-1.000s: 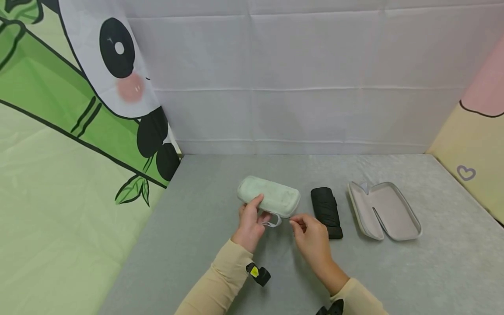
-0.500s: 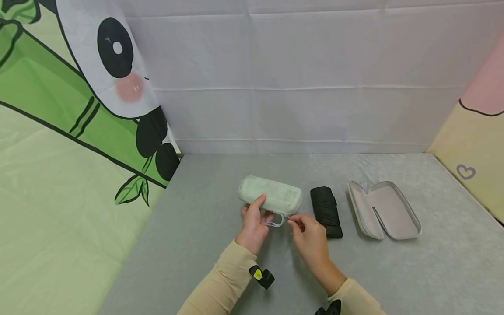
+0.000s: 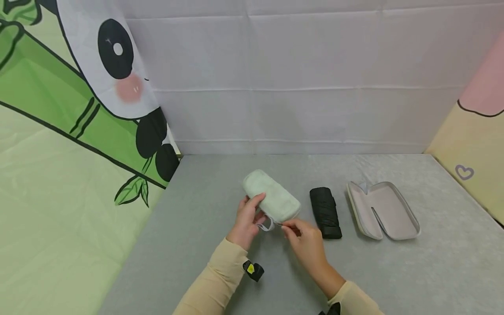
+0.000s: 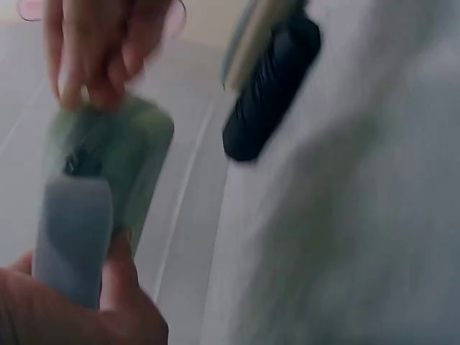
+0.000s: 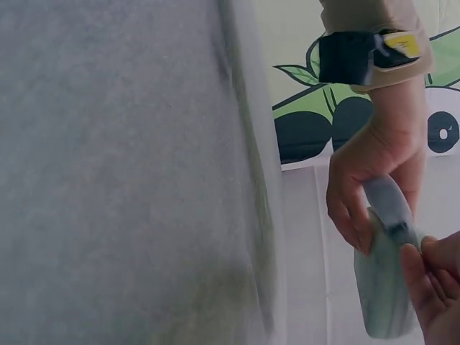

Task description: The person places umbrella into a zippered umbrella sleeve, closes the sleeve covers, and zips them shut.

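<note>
A pale green soft case (image 3: 271, 196), rounded at the corners, is held above the table, tilted down to the right. My left hand (image 3: 246, 221) grips its near left side, thumb on top and fingers beneath. A grey strap loop (image 3: 267, 225) hangs from the case's near edge; it shows large in the left wrist view as a grey strap (image 4: 72, 237). Thumb and index finger of my right hand (image 3: 309, 243) pinch a small pull tab at the near right corner of the case. The fingertips mostly hide the tab.
Just right of my right hand lies a black rolled bundle (image 3: 326, 213) with wrinkled fabric. Farther right an open case (image 3: 393, 210) with a beige-grey lining lies spread on the grey table (image 3: 441, 271). A white cloth backdrop (image 3: 307, 78) stands behind the table's far edge.
The green case has turned, its far left end swinging up and its right end tipping down. My right hand has shifted slightly left and down with the tab. The bundle and open case stay put.
</note>
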The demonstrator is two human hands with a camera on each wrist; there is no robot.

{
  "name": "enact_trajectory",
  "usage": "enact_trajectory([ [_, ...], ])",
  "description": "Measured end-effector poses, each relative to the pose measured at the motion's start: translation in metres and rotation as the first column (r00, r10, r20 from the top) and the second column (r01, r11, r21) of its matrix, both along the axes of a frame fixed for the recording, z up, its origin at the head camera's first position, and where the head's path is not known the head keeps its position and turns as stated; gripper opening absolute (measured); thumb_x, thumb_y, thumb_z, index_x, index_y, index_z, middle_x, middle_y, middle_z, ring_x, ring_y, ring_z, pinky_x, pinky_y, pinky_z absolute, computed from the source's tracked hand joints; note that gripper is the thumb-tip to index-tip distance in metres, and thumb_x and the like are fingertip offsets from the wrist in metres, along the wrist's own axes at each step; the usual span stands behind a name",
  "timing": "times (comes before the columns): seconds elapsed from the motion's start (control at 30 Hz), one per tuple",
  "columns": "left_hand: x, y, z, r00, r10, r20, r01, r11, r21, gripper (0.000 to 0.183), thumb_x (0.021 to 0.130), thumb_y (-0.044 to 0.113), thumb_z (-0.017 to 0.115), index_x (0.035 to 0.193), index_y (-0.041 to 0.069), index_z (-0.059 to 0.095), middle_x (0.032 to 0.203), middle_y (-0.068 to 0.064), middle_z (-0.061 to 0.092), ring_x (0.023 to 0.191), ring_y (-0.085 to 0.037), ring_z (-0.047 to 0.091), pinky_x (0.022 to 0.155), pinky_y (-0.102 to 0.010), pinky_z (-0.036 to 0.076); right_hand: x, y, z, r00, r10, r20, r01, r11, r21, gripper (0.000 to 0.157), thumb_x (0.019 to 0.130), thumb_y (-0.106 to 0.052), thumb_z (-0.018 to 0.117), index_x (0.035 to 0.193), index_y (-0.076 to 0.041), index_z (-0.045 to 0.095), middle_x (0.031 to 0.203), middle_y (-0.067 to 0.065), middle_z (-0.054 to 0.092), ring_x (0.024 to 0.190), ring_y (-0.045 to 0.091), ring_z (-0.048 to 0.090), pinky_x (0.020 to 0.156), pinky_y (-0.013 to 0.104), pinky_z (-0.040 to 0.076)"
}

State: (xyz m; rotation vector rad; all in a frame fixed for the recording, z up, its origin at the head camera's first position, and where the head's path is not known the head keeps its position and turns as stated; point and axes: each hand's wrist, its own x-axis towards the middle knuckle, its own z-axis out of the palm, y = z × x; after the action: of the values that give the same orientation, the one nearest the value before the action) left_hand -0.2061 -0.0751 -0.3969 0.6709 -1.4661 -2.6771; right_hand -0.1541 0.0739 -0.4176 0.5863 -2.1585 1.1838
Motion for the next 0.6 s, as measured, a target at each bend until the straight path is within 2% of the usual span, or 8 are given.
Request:
enact_trajectory([
  [0.13, -0.007, -0.02, -0.003, 0.998, -0.056, 0.041, 0.062, 0.985, -0.159, 0.067, 0.08, 0.02, 0.073, 0.137, 0.01, 0.04, 0.107, -0.012, 0.057, 0.072, -0.016, 0.061, 0.057, -0.026, 0.048, 0.0, 0.006, 0.0, 0.999, 0.019, -0.03, -0.019, 1.0, -0.011, 0.019, 0.067, 0.008, 0.078, 0.078, -0.005, 0.069, 0.067, -0.003, 0.063, 0.058, 0.004, 0.058, 0.054, 0.013, 0.045],
  [0.23, -0.01, -0.035, -0.004, 0.992, -0.089, 0.095, 0.112, 0.955, -0.274, 0.068, 0.076, 0.024, 0.076, 0.135, 0.014, 0.044, 0.094, -0.008, 0.062, 0.056, -0.01, 0.055, 0.048, -0.023, 0.042, -0.001, 0.011, 0.0, 0.999, 0.01, -0.038, -0.011, 1.0, -0.012, 0.019, 0.067, 0.009, 0.077, 0.078, -0.004, 0.07, 0.069, -0.002, 0.064, 0.059, 0.005, 0.059, 0.055, 0.013, 0.045],
  [0.33, -0.012, -0.045, -0.005, 0.983, -0.122, 0.136, 0.163, 0.923, -0.349, 0.066, 0.076, 0.027, 0.077, 0.134, 0.014, 0.046, 0.085, -0.005, 0.064, 0.049, -0.009, 0.051, 0.047, -0.023, 0.039, -0.001, 0.014, -0.001, 0.999, 0.003, -0.042, -0.003, 1.0, -0.001, 0.018, 0.068, 0.01, 0.077, 0.079, -0.003, 0.07, 0.071, -0.001, 0.065, 0.059, 0.005, 0.059, 0.055, 0.013, 0.046],
  [0.43, -0.013, -0.052, -0.01, 0.976, -0.15, 0.155, 0.199, 0.902, -0.384, 0.064, 0.077, 0.026, 0.076, 0.133, 0.013, 0.048, 0.085, -0.006, 0.065, 0.053, -0.01, 0.055, 0.049, -0.024, 0.042, -0.001, 0.016, -0.002, 0.999, 0.004, -0.041, -0.003, 1.0, 0.014, 0.018, 0.069, 0.009, 0.076, 0.079, -0.004, 0.07, 0.072, -0.001, 0.065, 0.06, 0.005, 0.059, 0.055, 0.013, 0.045],
  [0.6, -0.015, -0.059, -0.021, 0.965, -0.182, 0.189, 0.247, 0.872, -0.423, 0.068, 0.078, 0.026, 0.075, 0.136, 0.008, 0.044, 0.095, -0.009, 0.065, 0.063, -0.013, 0.062, 0.055, -0.026, 0.047, 0.0, 0.017, -0.004, 0.999, 0.002, -0.039, -0.001, 1.0, 0.027, 0.019, 0.069, 0.009, 0.076, 0.08, -0.005, 0.07, 0.072, -0.001, 0.065, 0.06, 0.004, 0.058, 0.056, 0.011, 0.044],
])
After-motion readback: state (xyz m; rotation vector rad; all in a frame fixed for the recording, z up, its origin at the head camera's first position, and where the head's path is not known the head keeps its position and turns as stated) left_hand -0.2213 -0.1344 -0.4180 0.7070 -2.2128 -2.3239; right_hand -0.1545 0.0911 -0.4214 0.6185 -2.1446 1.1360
